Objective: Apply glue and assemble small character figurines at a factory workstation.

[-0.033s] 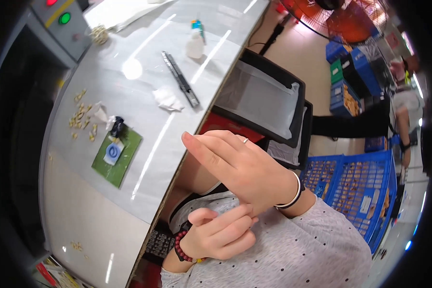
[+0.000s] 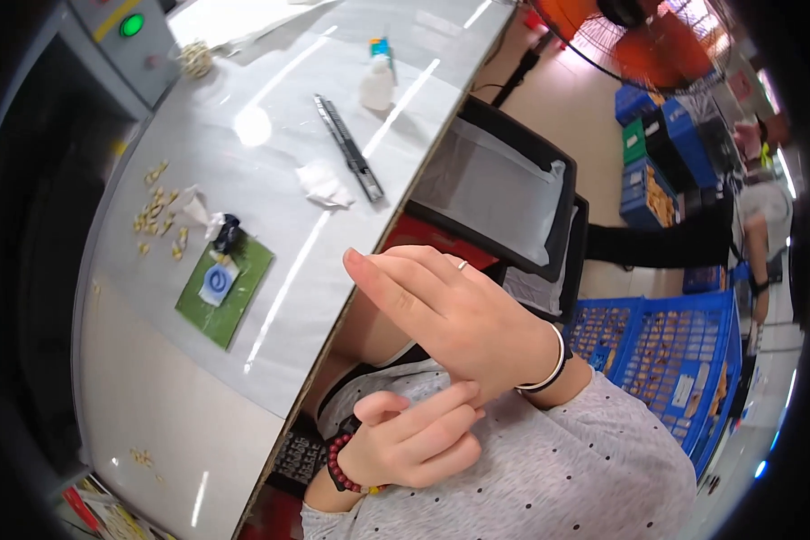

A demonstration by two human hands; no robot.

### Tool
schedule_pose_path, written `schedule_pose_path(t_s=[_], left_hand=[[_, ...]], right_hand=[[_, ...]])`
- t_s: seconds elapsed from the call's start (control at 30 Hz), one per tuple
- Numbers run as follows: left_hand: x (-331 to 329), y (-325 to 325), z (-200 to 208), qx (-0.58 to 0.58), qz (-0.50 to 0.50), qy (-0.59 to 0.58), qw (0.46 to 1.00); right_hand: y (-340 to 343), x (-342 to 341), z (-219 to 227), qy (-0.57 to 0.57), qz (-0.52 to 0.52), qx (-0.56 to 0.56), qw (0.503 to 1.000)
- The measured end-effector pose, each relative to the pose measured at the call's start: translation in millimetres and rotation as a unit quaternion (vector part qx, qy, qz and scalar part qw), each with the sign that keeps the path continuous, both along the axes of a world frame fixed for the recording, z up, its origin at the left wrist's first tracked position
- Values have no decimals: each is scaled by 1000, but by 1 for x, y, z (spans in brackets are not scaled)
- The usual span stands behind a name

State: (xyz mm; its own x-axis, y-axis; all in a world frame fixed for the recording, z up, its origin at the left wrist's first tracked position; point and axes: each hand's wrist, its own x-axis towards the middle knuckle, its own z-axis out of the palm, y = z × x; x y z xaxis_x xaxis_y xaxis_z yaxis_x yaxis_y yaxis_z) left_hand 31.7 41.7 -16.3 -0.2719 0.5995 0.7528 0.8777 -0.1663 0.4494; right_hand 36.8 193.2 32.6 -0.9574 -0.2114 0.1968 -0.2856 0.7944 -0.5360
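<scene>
My right hand (image 2: 463, 310) is raised beyond the table's near edge, back upward, its fingers stretched out and close together. A ring is on one finger, and a black and a white band circle the wrist. The palm is hidden. Below it, my left hand (image 2: 418, 436), with a red bead bracelet (image 2: 337, 461), has its thumb apart and its fingers loosely bent. Those fingertips touch the heel of my right hand. Neither hand shows anything held. On the table lie a green mat (image 2: 234, 315) with a blue ring-shaped piece (image 2: 216, 283), and a crumpled white tissue (image 2: 324, 185).
A black bar-like tool (image 2: 349, 148) and a white bottle (image 2: 377, 85) lie farther up the table. Small yellowish pieces (image 2: 153, 211) are scattered left. Black trays (image 2: 567, 216), blue crates (image 2: 670, 351) and a fan (image 2: 657, 45) stand right. Another person's arm (image 2: 756, 238) shows there.
The view has shifted slightly, so the things on the table appear a little farther right. Both hands keep the same pose.
</scene>
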Motion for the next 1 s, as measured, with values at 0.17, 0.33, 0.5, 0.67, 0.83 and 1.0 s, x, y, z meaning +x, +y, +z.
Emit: schedule_pose_path(t_s=[0.17, 0.33, 0.5, 0.67, 0.83, 1.0], left_hand=[[-3, -9, 4, -30, 41, -14, 999], [-3, -18, 6, -84, 72, -35, 993], [-6, -13, 2, 8, 164, 39, 986], [-12, -23, 3, -40, 108, 35, 993], [-6, -18, 24, -44, 101, 14, 994], [-7, -16, 24, -77, 60, 5, 995]], right_hand=[[-10, -19, -1, 7, 62, -4, 998], [-17, -35, 4, 5, 119, -2, 993], [-19, -46, 2, 17, 152, 2, 988], [-15, -45, 0, 3, 162, 30, 986], [-13, -37, -1, 28, 179, 0, 983], [-10, -29, 18, 34, 145, -38, 988]])
